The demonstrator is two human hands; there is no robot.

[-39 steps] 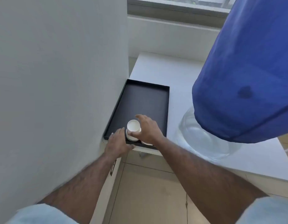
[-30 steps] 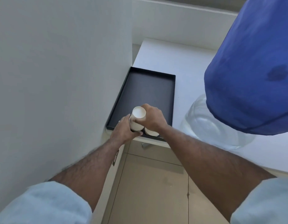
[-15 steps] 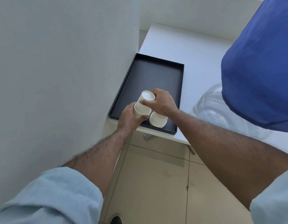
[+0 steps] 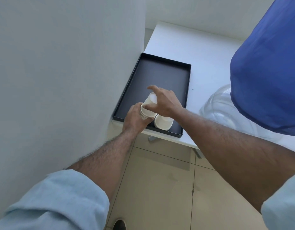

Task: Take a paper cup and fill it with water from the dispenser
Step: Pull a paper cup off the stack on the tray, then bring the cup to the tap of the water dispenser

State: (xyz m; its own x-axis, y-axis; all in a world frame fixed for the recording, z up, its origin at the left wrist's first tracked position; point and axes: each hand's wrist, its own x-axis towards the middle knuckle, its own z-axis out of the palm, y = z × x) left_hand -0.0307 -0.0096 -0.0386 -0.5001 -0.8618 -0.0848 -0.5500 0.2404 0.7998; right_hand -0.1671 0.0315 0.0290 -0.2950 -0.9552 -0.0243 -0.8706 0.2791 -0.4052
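Note:
A stack of white paper cups (image 4: pixel 147 112), upside down and tilted, is lifted off the black tray (image 4: pixel 161 75). My left hand (image 4: pixel 135 121) grips the stack's lower part. My right hand (image 4: pixel 163 102) pinches the top cup (image 4: pixel 151 100) of the stack with thumb and fingers, index finger raised. A second white cup stack (image 4: pixel 163 124) stands on the tray's near corner just right of the held one. The dispenser's large bottle under a blue cover (image 4: pixel 267 72) stands at the right, its clear lower part (image 4: pixel 223 105) showing.
A white wall (image 4: pixel 60 72) runs close along the tray's left side. The tray lies on a white table (image 4: pixel 201 52) whose near edge overhangs a beige tiled floor (image 4: pixel 160 180). My shoe tip (image 4: pixel 119 224) shows at the bottom.
Both hands lifted the cup stack off the tray and tilted it. My right hand shifted onto the top cup, index finger now extended. The view tipped further downward.

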